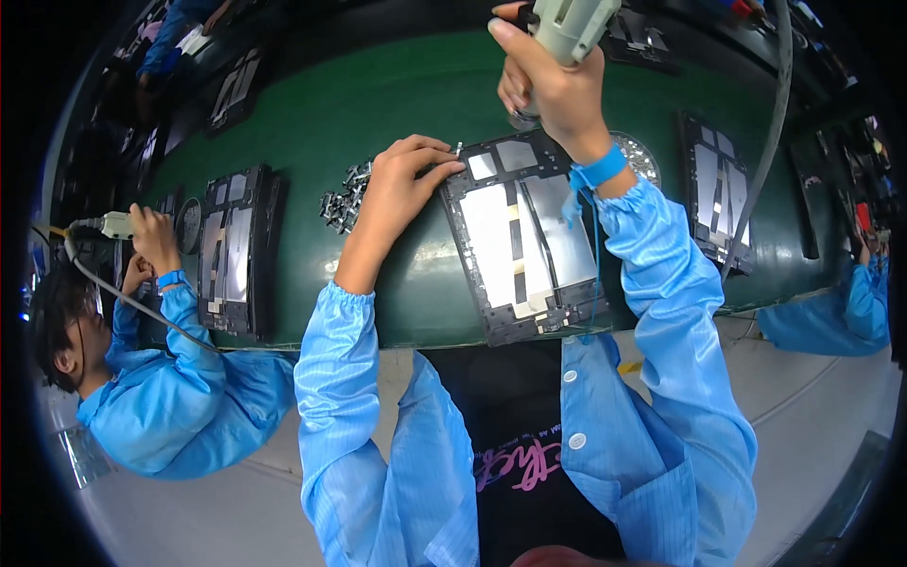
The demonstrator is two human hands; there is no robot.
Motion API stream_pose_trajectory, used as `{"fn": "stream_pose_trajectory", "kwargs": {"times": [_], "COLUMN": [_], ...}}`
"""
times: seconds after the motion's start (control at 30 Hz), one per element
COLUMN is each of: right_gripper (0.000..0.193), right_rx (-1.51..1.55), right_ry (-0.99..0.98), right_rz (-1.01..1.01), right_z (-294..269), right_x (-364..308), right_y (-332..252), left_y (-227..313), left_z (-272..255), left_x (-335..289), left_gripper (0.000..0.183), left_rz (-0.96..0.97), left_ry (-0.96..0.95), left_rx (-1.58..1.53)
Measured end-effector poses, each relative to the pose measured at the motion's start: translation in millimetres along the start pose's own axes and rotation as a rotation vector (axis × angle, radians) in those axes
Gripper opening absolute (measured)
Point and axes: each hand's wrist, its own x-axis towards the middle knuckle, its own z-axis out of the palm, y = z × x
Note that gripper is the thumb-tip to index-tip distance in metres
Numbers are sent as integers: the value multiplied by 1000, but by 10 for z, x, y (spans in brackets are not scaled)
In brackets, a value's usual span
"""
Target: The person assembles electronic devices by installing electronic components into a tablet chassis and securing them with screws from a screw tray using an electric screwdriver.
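Note:
An opened tablet-like device (515, 241), with silvery battery panels in a black frame, lies on the green table before me. My left hand (406, 180) is at its upper left corner, thumb and fingers pinched on a small silvery part (459, 149) whose shape is too small to make out. Above the device's far right side, my right hand (562, 99) grips a pale grey-green electric screwdriver (572, 28). The driver's tip is hard to make out beyond my fingers. A blue wrist strap (600, 168) circles my right wrist, its cord hanging over the device.
Left of the device sits a pile of small black-and-silver parts (348, 198). A round dish (638, 156) is partly behind my right wrist. More devices lie left (231, 250) and right (718, 194). A grey cable (777, 123) hangs at right. Co-workers (179, 397) work on both sides.

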Motion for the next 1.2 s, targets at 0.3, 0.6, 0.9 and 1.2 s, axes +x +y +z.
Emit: {"fn": "stream_pose_trajectory", "kwargs": {"times": [0.3, 0.6, 0.9, 1.2], "right_gripper": [21, 13, 14, 19], "right_rx": [-204, -276, -286, -232], "right_ry": [-15, -36, 28, 72], "right_rz": [0, -15, -13, 13], "right_z": [-387, -487, -654, -797], "right_x": [-391, -486, -387, -215], "right_y": [-148, -224, -216, -189], "left_y": [-65, -137, 1226, 629], "left_z": [88, -777, -48, 170], "left_x": [304, 46, -1000, -755], "left_gripper": [15, 11, 71, 59], "left_rz": [78, 70, 142, 105], "left_ry": [102, 480, -89, -99], "left_rx": [73, 541, 389, 462]}}
